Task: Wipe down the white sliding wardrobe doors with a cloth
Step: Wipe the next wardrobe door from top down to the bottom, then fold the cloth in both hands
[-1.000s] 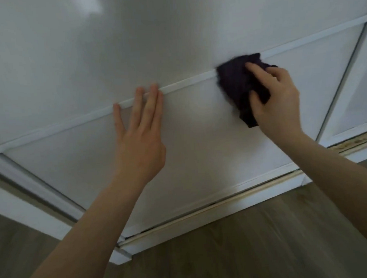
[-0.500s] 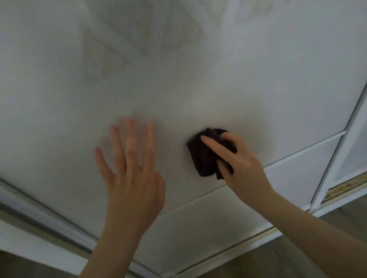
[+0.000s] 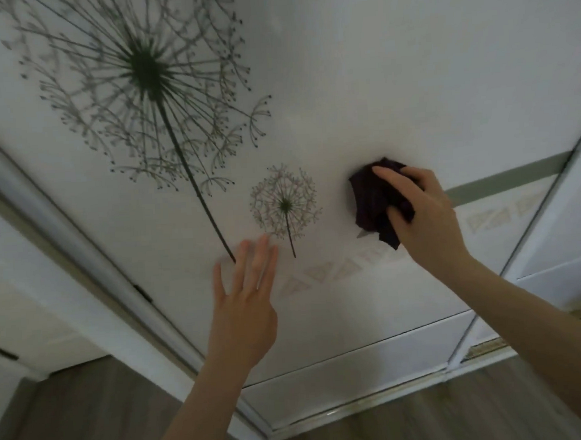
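On the white door (image 3: 393, 80), right hand (image 3: 423, 219) grips dark cloth (image 3: 370, 198); left hand (image 3: 242, 320) fingers (image 3: 261, 260) straight.

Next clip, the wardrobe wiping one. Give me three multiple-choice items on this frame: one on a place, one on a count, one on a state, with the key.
1. Where does the dark cloth lie relative to the small dandelion print?
A. to its left
B. to its right
C. over it

2. How many dandelion prints show on the door?
A. four
B. one
C. two

3. How is the left hand?
A. fingers straight, holding nothing
B. gripping the cloth
C. clenched in a fist

Key:
1 B: the right hand holds the cloth to the right of the small print, apart from it.
2 C: there is a large dandelion print and the small one.
3 A: its fingers are straight and slightly spread, with nothing in them.
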